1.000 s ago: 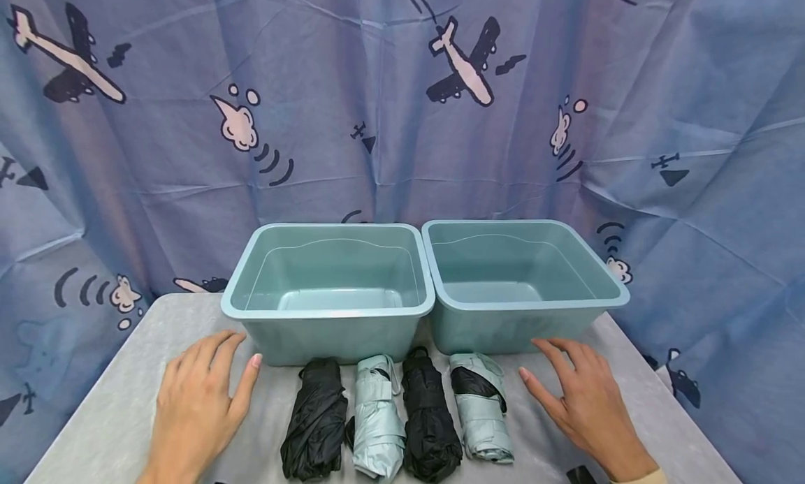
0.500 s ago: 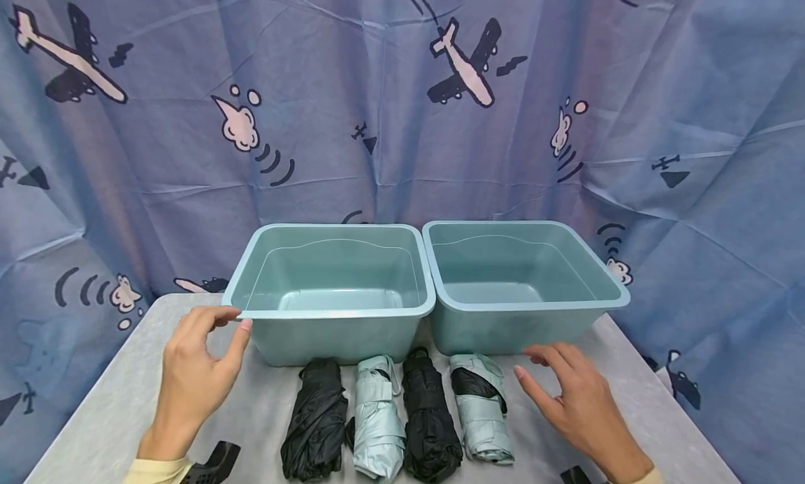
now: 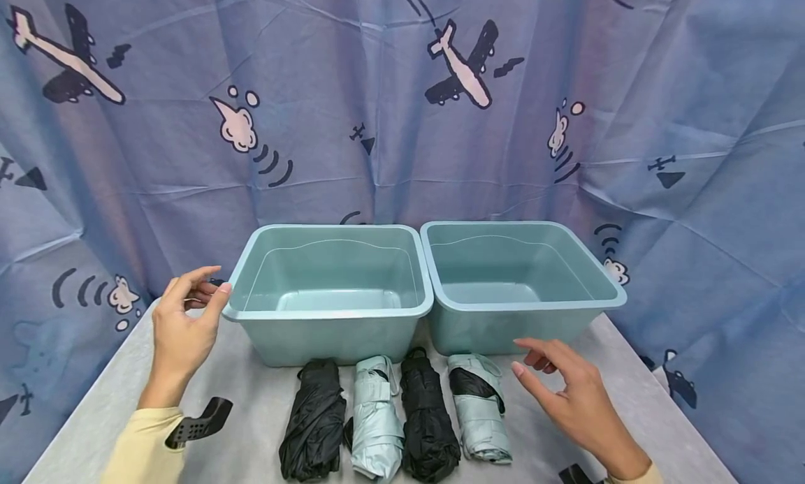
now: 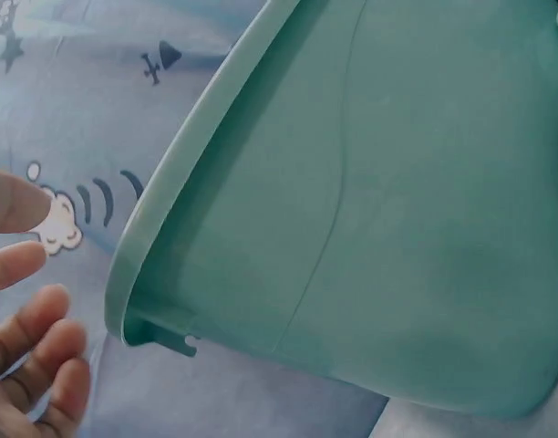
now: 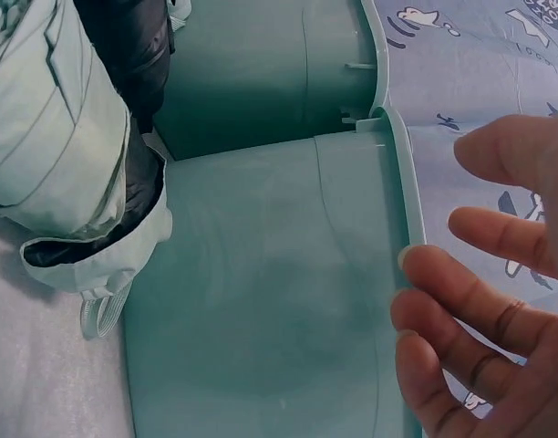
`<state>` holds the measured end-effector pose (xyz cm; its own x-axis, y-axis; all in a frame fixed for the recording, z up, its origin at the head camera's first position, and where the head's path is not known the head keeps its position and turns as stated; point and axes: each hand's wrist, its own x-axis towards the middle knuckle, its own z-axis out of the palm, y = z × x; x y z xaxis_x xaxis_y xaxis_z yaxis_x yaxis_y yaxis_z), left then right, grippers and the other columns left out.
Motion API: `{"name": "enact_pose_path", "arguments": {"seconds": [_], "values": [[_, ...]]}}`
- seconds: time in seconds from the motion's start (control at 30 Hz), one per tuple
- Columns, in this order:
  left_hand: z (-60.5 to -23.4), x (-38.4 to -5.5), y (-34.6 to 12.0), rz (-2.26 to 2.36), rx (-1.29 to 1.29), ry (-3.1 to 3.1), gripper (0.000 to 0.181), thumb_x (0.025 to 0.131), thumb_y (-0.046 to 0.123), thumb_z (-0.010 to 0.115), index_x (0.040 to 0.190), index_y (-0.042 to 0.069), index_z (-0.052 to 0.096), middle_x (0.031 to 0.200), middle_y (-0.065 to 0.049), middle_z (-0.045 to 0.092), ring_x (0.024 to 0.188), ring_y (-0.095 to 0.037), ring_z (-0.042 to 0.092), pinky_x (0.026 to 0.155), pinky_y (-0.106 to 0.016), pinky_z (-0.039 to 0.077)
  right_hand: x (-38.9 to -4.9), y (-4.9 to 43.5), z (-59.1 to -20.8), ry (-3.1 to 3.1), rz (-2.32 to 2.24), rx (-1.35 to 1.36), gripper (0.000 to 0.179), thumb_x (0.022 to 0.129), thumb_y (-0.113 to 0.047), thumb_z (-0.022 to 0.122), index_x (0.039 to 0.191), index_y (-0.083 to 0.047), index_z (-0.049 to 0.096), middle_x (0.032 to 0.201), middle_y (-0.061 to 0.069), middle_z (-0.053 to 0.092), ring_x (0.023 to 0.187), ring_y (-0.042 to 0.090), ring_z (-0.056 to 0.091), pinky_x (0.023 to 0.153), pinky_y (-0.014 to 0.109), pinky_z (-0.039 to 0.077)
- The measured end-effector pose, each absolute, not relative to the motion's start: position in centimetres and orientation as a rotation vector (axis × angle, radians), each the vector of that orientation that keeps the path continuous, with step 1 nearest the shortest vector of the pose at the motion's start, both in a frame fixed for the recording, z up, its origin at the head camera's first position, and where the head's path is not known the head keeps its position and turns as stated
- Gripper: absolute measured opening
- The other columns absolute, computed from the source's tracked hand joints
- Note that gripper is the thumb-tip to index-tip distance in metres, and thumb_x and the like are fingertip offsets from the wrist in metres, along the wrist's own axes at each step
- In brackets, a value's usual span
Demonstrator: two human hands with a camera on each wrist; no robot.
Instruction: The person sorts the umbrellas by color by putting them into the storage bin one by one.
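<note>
Two pale green plastic bins, a left bin (image 3: 327, 313) and a right bin (image 3: 528, 305), stand side by side. My left hand (image 3: 182, 334) is raised beside the left bin's outer front corner, thumb and fingers parted; in the left wrist view its fingers (image 4: 24, 333) show apart from the rim. In front of the right bin hovers my right hand (image 3: 569, 400), loosely bent and holding nothing. Between the hands lie folded umbrellas in a row: a black umbrella (image 3: 313, 421), a pale green umbrella (image 3: 377, 421), another black umbrella (image 3: 430, 421) and another pale green umbrella (image 3: 481, 414), nearest my right hand.
A grey-white tabletop (image 3: 245, 435) carries everything. Behind the bins hangs a blue curtain (image 3: 314, 121) printed with planes. A black wrist device (image 3: 200, 422) sits at my left sleeve. The bins nearly touch each other.
My left hand has risen from the table beside the left bin to its rim height, moving forward and slightly left. My right hand has shifted slightly left, its fingers a little more bent.
</note>
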<state>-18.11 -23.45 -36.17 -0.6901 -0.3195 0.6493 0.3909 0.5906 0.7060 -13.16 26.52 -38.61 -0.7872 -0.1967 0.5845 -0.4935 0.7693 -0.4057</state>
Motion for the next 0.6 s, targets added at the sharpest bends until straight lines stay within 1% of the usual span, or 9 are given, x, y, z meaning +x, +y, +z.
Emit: {"name": "enact_pose_path", "arguments": {"seconds": [0.13,0.23,0.3,0.37,0.43,0.53,0.6], "values": [[-36.4,-19.3,-24.1,-1.191,-0.046,-2.093,0.037,0.097,0.011,0.069,0.133,0.004,0.065,0.094,-0.003,0.057,0.084,-0.003,0.051,0.078,-0.015,0.039,-13.4,26.6,-38.6,-2.448,0.777,0.518,0.038,0.088,-0.011,0.08,0.125,-0.017,0.07,0.089,-0.016,0.059,0.079,0.005,0.055,0.071,0.019,0.044],[-36.5,-20.1,-24.6,-1.26,-0.037,-2.161,0.04,0.099,0.015,0.066,0.139,0.007,0.061,0.093,-0.002,0.058,0.082,-0.003,0.053,0.073,-0.014,0.042,-13.4,26.6,-38.5,-2.452,0.796,0.518,0.039,0.089,-0.011,0.08,0.126,-0.017,0.07,0.089,-0.016,0.06,0.079,0.005,0.056,0.071,0.019,0.045],[-36.6,-20.5,-24.9,-1.315,-0.03,-2.219,0.044,0.102,0.021,0.063,0.144,0.009,0.057,0.096,-0.004,0.058,0.082,-0.002,0.054,0.07,-0.016,0.044,-13.4,26.6,-38.5,-2.451,0.812,0.522,0.04,0.089,-0.011,0.08,0.127,-0.018,0.07,0.09,-0.016,0.06,0.079,0.005,0.056,0.072,0.018,0.045],[-36.7,-20.9,-25.2,-1.375,-0.028,-2.286,0.049,0.105,0.028,0.059,0.149,0.01,0.05,0.102,-0.009,0.059,0.083,-0.003,0.056,0.068,-0.018,0.045,-13.5,26.6,-38.6,-2.445,0.829,0.533,0.041,0.089,-0.011,0.08,0.127,-0.019,0.069,0.09,-0.016,0.061,0.079,0.004,0.056,0.072,0.018,0.045],[-36.8,-21.2,-25.4,-1.441,-0.035,-2.341,0.054,0.106,0.034,0.055,0.154,0.01,0.044,0.11,-0.016,0.059,0.086,-0.004,0.057,0.069,-0.019,0.047,-13.5,26.6,-38.6,-2.437,0.848,0.546,0.042,0.088,-0.01,0.08,0.128,-0.019,0.069,0.09,-0.015,0.061,0.08,0.005,0.057,0.073,0.017,0.045],[-37.0,-21.7,-25.7,-1.522,-0.054,-2.401,0.058,0.107,0.038,0.051,0.157,0.01,0.038,0.118,-0.024,0.057,0.091,-0.008,0.057,0.073,-0.019,0.047,-13.6,26.6,-38.8,-2.436,0.881,0.56,0.043,0.088,-0.009,0.08,0.129,-0.02,0.069,0.091,-0.014,0.062,0.081,0.005,0.058,0.074,0.017,0.046],[-37.1,-22.0,-25.8,-1.572,-0.059,-2.427,0.06,0.107,0.039,0.05,0.158,0.011,0.035,0.121,-0.026,0.055,0.094,-0.01,0.057,0.076,-0.02,0.047,-13.6,26.6,-38.9,-2.448,0.907,0.558,0.044,0.088,-0.009,0.08,0.129,-0.02,0.068,0.092,-0.013,0.062,0.083,0.006,0.059,0.074,0.019,0.048]]}}
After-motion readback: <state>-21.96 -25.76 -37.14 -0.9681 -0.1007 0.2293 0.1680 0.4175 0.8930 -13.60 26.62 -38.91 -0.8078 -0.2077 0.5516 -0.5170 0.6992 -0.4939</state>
